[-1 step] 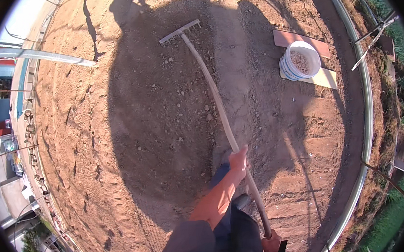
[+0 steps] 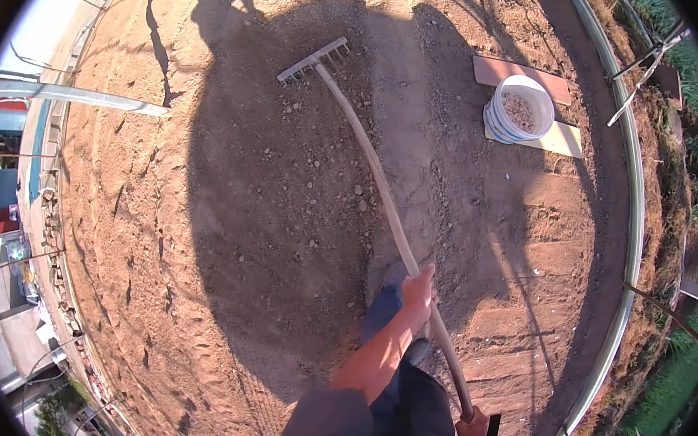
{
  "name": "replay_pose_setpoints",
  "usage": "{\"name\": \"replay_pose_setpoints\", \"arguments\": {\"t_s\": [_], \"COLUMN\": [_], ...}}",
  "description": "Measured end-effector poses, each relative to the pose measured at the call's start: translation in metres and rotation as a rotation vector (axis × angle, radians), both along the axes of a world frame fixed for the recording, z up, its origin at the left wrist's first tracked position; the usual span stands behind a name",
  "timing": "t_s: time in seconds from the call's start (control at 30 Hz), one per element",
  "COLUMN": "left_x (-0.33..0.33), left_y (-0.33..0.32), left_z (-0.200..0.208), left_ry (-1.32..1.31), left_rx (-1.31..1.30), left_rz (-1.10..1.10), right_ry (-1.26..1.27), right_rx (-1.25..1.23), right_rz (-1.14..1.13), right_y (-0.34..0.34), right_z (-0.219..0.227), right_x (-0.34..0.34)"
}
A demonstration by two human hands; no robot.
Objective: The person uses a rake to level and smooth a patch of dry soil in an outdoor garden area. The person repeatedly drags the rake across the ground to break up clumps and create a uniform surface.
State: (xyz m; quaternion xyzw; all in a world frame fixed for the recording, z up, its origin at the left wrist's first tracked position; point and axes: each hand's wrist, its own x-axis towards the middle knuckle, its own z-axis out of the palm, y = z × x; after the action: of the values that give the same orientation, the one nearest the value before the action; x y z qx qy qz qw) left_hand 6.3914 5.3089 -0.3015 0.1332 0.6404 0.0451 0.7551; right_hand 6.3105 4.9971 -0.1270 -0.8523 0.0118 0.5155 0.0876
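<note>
A long wooden-handled rake (image 2: pixel 381 184) slants away from me across bare soil (image 2: pixel 274 216), its toothed metal head (image 2: pixel 313 61) at the far end over the shaded ground. Partway down the handle, my left hand (image 2: pixel 416 289) is closed around the wood, thumb side up. Lower and to the right, my right hand (image 2: pixel 472 432) grips the handle near its end, partly cut by the lower edge of the picture. A dark strap shows beside that wrist. Small stones and clods lie scattered below the rake head.
To the right, a white bucket (image 2: pixel 520 109) with pale, grainy contents stands by a reddish board (image 2: pixel 521 78) and a yellowish board (image 2: pixel 558 140). A pale curved edge (image 2: pixel 633 185) borders the soil on the right, with grass beyond. A metal post (image 2: pixel 77 96) rises at the far left.
Both hands and the rake have shifted slightly toward me, the left hand a little down and to the right. The bucket and boards stay put.
</note>
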Motion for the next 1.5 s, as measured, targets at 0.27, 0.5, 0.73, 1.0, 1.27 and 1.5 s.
{"name": "replay_pose_setpoints", "arguments": {"t_s": [0.27, 0.5, 0.73, 1.0, 1.27, 1.5], "left_x": [-0.051, -0.051, -0.037, -0.081, -0.111, -0.146], "left_y": [-0.105, 0.052, 0.239, 0.314, 0.192, -0.006], "left_z": [0.060, 0.021, 0.007, -0.001, -0.009, 0.018], "left_ry": [-0.001, 0.044, 0.138, 0.835, 0.622, 0.257], "left_rx": [-0.457, -0.179, 0.330, 0.741, 0.602, 0.071], "left_rz": [0.064, 0.213, 0.224, -0.627, -0.554, -0.010], "right_ry": [0.104, 0.338, 0.300, 0.321, 0.485, 0.481], "right_rx": [-0.252, 0.116, 0.436, 0.605, 0.220, 0.001], "right_rz": [0.051, -0.340, 0.254, 0.327, 0.471, 0.519], "right_y": [-0.075, -0.054, 0.304, 0.311, 0.104, -0.080], "right_z": [0.028, -0.050, -0.046, -0.029, 0.035, 0.059], "right_x": [0.006, 0.001, 0.089, 0.049, 0.078, 0.081]}}
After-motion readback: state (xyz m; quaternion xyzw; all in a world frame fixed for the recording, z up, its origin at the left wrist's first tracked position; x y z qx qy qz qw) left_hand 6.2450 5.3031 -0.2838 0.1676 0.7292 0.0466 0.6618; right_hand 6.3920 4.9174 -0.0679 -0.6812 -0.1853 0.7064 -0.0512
